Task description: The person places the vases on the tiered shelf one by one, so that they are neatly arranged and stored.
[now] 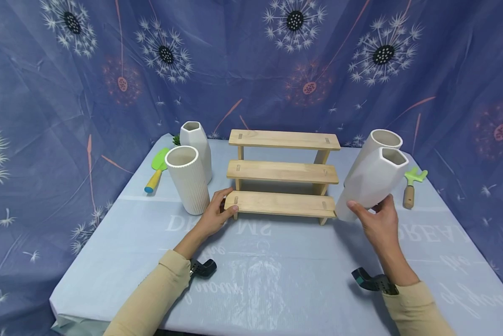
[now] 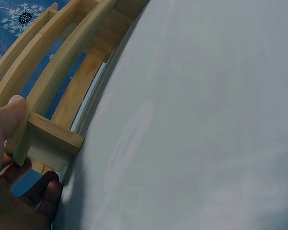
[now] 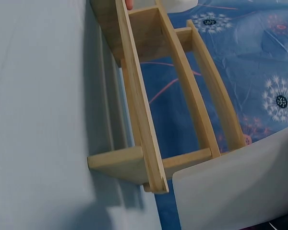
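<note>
A three-tier wooden plant stand point(image 1: 281, 203) stands mid-table. My left hand point(image 1: 211, 216) grips the left end of its lowest board, the thumb on top. In the left wrist view, that thumb point(image 2: 13, 115) lies on the board's edge, with fingers curled below. At the stand's right side, my right hand point(image 1: 380, 225) holds a white faceted vase point(image 1: 371, 182) low on its body. The vase leans to the right, its base close to the lowest board's right end. In the right wrist view, the vase's smooth wall point(image 3: 240, 184) overlaps the stand's near end.
Another white vase point(image 1: 362, 151), round-mouthed, stands behind the held one. To the left are a ribbed white vase point(image 1: 188, 182) and a faceted white vase point(image 1: 200, 144). A green trowel point(image 1: 160, 158) lies at far left, a green hand fork point(image 1: 409, 193) at far right. Patterned cloth hangs behind.
</note>
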### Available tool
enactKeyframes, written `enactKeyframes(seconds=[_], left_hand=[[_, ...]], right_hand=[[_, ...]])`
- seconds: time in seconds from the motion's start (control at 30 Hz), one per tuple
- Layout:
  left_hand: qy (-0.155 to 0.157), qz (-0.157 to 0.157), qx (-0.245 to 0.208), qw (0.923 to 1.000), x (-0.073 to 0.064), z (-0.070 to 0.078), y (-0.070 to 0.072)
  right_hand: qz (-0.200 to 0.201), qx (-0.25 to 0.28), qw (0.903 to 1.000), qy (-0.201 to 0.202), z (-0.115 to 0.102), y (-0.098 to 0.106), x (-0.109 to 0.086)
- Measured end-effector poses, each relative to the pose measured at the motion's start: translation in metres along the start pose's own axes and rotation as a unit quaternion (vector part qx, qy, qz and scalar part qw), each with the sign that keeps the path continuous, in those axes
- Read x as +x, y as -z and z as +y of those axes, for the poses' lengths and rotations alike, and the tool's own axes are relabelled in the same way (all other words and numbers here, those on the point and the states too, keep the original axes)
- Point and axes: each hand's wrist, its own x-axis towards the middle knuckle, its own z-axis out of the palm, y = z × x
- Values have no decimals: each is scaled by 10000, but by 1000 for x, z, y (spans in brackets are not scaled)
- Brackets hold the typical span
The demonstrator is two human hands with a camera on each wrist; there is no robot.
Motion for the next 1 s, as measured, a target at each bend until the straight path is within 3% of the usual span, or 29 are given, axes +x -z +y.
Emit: enactKeyframes(seconds=[0.17,0.4,0.77,1.0], left_hand=[[-45,-20,-14,10000,1,-1,-1],[-62,12,11,10000,-1,-1,-1],[3,-7,34,10000,1,0,-1],[-65,188,108,9997,11,-31,-5]], right_hand=[[22,230,9986,471,25,-8,12],[-152,277,9986,430,-11,-13,-3],[-429,428,9978,262,-25,-22,-5],[-519,493,9971,264,-29,-28,-4]])
